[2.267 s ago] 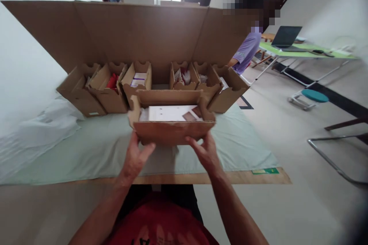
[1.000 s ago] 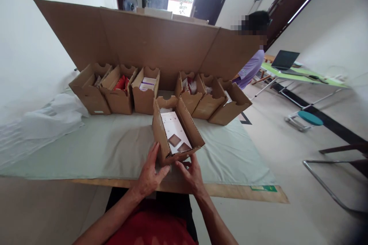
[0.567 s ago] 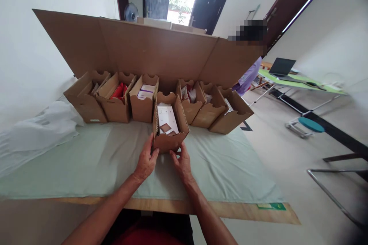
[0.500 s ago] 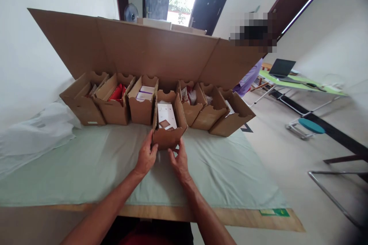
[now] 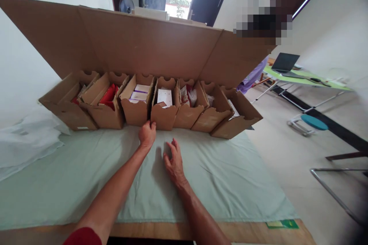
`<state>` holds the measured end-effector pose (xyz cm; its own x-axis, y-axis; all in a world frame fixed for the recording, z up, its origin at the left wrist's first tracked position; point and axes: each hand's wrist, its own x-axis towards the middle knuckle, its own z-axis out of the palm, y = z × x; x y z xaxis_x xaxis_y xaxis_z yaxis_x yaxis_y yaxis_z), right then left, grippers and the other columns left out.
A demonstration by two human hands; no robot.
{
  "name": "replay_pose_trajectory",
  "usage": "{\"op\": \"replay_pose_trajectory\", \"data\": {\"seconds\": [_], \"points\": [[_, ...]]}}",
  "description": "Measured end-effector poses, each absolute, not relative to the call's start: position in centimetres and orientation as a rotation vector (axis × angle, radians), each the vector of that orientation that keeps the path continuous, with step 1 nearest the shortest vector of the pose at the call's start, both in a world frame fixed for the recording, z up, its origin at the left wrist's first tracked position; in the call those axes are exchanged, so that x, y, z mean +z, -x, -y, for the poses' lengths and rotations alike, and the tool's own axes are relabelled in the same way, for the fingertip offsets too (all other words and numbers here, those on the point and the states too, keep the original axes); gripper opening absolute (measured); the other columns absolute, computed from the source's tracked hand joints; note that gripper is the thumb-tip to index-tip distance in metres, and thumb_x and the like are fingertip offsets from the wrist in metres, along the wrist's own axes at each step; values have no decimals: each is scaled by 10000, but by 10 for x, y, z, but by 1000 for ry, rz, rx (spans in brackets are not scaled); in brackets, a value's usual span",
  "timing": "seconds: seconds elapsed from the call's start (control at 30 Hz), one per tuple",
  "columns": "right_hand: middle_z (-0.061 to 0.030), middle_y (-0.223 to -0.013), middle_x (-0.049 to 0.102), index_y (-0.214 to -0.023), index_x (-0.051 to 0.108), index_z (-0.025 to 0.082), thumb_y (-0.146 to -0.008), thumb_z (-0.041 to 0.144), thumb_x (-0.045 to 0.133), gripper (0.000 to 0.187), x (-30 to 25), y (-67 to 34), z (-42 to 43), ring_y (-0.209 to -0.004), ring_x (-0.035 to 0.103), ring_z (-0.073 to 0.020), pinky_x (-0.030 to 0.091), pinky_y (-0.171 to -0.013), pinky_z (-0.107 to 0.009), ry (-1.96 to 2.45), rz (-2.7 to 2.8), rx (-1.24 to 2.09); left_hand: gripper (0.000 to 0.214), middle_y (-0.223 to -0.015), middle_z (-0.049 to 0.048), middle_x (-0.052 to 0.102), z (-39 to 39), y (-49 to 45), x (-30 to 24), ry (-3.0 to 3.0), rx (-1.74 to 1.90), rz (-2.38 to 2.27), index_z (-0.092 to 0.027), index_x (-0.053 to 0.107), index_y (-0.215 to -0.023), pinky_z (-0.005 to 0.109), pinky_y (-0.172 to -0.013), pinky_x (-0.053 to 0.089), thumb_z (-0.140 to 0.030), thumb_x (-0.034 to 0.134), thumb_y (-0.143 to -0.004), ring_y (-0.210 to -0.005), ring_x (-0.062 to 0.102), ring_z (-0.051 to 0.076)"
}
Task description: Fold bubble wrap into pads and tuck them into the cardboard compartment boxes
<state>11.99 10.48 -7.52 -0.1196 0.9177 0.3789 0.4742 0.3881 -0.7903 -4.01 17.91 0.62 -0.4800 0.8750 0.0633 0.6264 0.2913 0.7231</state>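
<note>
Several open-topped cardboard boxes stand side by side in a row. My left hand (image 5: 147,134) is closed at the lower left corner of the middle cardboard box (image 5: 162,118), beside the gap to its left neighbour. White cartons (image 5: 165,97) with a small brown piece lie in that middle box. The cardboard box on its left (image 5: 134,112) holds white and purple cartons (image 5: 140,92). My right hand (image 5: 174,162) is apart from the boxes, over the cloth, open with fingers loosely bent and nothing in them.
Red packets (image 5: 109,97) sit in a box further left. Behind the row rises a tall cardboard panel (image 5: 149,48). Pale green cloth (image 5: 218,176) covers the table; white sheeting (image 5: 28,138) lies at left. A person's purple sleeve (image 5: 254,74), a laptop (image 5: 285,63) and a blue stool (image 5: 314,121) are at right.
The middle box has moved back, away from me, into line with the others. My right hand has let go of it and drawn back; my left hand stays at its lower left corner.
</note>
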Motion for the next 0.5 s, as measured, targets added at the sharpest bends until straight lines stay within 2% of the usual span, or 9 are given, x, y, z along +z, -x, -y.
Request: {"op": "replay_pose_trajectory", "data": {"seconds": [0.13, 0.27, 0.37, 0.5], "points": [[-128, -1577, 450, -1254, 663, 228, -854, 147, 536, 427, -73, -118, -105, -1421, 489, -306, 387, -1191, -550, 1228, 1740, 649, 342, -992, 165, 789, -178, 40, 11, -1362, 971, -2270, -181, 768, -997, 333, -774, 479, -393, 499, -987, -930, 737, 284], [-117, -1547, 494, -1198, 689, 226, -823, 138, 555, 408, -72, -117, -106, -1422, 487, -307, 379, -1193, -551, 1216, 1762, 644, 320, -959, 160, 787, -161, 40, 15, -1405, 975, -2272, -168, 776, -967, 346, -781, 492, -387, 543, -959, -911, 737, 290], [-136, -1531, 511, -1196, 691, 203, -817, 133, 546, 411, -72, -118, -107, -1424, 483, -302, 383, -1189, -537, 1199, 1788, 617, 327, -1078, 139, 763, -146, 48, 23, -1513, 1119, -2232, -163, 733, -1139, 337, -834, 517, -345, 553, -936, -940, 726, 256], [-119, -1525, 526, -1212, 695, 218, -809, 128, 561, 434, -73, -119, -107, -1400, 508, -291, 411, -1171, -505, 1195, 1827, 615, 437, -1346, 167, 632, -141, 78, 52, -1751, 1543, -2112, -134, 637, -1301, 341, -927, 540, -219, 532, -885, -957, 706, 216]]}}
